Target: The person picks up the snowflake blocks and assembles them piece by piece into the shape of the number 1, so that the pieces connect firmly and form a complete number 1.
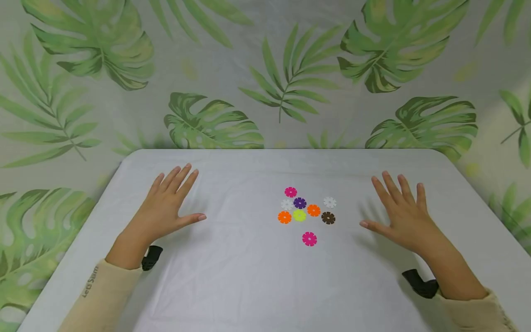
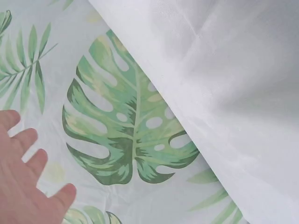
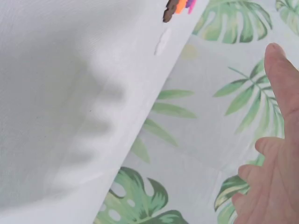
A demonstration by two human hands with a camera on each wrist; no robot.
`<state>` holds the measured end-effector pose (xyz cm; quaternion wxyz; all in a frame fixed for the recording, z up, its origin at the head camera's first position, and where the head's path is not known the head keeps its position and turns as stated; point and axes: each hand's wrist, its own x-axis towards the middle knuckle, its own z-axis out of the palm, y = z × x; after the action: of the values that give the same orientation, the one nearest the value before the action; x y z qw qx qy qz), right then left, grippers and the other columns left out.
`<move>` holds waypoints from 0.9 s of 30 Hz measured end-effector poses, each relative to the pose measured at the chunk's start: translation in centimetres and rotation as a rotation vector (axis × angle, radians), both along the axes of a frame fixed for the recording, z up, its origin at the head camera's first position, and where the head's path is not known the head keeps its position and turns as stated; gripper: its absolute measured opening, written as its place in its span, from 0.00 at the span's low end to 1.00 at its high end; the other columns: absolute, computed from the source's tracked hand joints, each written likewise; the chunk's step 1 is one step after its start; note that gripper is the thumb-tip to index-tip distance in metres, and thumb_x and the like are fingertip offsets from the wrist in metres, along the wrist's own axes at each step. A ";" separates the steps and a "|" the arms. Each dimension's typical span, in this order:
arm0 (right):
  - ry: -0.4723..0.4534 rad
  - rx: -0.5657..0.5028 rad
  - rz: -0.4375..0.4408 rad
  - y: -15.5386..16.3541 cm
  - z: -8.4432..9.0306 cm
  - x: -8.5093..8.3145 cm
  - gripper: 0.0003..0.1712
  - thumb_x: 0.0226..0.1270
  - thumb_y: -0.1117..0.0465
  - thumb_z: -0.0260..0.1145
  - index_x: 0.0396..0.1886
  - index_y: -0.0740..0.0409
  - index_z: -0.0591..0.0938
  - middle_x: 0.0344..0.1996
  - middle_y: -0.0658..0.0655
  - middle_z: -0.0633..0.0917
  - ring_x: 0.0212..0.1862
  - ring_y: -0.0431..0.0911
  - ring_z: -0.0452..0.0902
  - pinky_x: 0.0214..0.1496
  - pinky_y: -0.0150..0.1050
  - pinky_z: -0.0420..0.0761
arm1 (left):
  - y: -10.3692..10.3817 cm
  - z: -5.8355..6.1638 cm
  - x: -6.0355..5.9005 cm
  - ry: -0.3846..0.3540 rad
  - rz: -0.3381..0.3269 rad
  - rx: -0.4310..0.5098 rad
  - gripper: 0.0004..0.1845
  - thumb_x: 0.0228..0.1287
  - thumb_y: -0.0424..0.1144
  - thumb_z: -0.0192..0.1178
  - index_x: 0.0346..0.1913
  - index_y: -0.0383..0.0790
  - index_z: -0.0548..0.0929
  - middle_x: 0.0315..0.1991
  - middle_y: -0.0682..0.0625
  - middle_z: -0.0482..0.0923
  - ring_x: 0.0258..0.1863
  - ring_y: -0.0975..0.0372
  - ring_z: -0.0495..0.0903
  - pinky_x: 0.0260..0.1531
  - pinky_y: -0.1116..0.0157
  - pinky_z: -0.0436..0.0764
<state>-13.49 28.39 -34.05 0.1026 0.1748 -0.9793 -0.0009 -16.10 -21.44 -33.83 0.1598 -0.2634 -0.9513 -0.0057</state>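
Several flat, notched plastic discs lie in a loose group right of the table's middle. Among them are a purple disc (image 1: 300,203), a lime disc (image 1: 299,215), a brown disc (image 1: 328,218) and a white disc (image 1: 329,202). One pink disc (image 1: 309,239) lies nearer the front, apart from the others. My left hand (image 1: 166,207) is held over the left side of the table, fingers spread and holding nothing. To the right of the discs, my right hand (image 1: 404,216) hovers with spread fingers, also holding nothing. In the right wrist view, the brown disc (image 3: 170,10) shows at the top edge.
A white cloth covers the table (image 1: 232,276), whose back edge meets a leaf-printed backdrop (image 1: 215,69). Black wrist straps (image 1: 421,283) show at both sleeves. Shadows of the hands fall on the cloth.
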 end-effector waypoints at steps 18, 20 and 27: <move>0.002 -0.264 0.176 -1.8 -0.1 -0.7 0.55 0.42 0.43 0.64 0.63 0.55 0.42 0.61 0.59 0.48 0.61 0.53 0.39 0.59 0.48 0.39 | 2.8 -0.4 0.3 -0.014 -0.214 0.453 0.55 0.35 0.57 0.62 0.63 0.41 0.42 0.62 0.51 0.43 0.60 0.57 0.45 0.55 0.57 0.50; -0.020 -0.303 0.186 -2.1 -0.2 -0.7 0.54 0.42 0.44 0.64 0.63 0.54 0.43 0.61 0.58 0.49 0.61 0.52 0.42 0.59 0.48 0.44 | 3.4 -0.4 0.6 -0.070 -0.205 0.525 0.55 0.35 0.55 0.64 0.63 0.43 0.41 0.62 0.52 0.42 0.60 0.58 0.44 0.54 0.56 0.51; -0.119 -0.422 0.152 -3.3 -0.9 -0.6 0.51 0.44 0.45 0.63 0.63 0.48 0.44 0.60 0.54 0.53 0.60 0.49 0.47 0.54 0.49 0.56 | 6.4 1.0 2.6 -0.233 -0.252 0.772 0.51 0.37 0.40 0.67 0.62 0.40 0.45 0.61 0.48 0.45 0.56 0.55 0.53 0.51 0.54 0.57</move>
<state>-14.07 25.11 -34.90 0.0789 0.2223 -0.9461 0.2218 -13.50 -15.02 -32.85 0.1361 -0.2959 -0.8515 -0.4110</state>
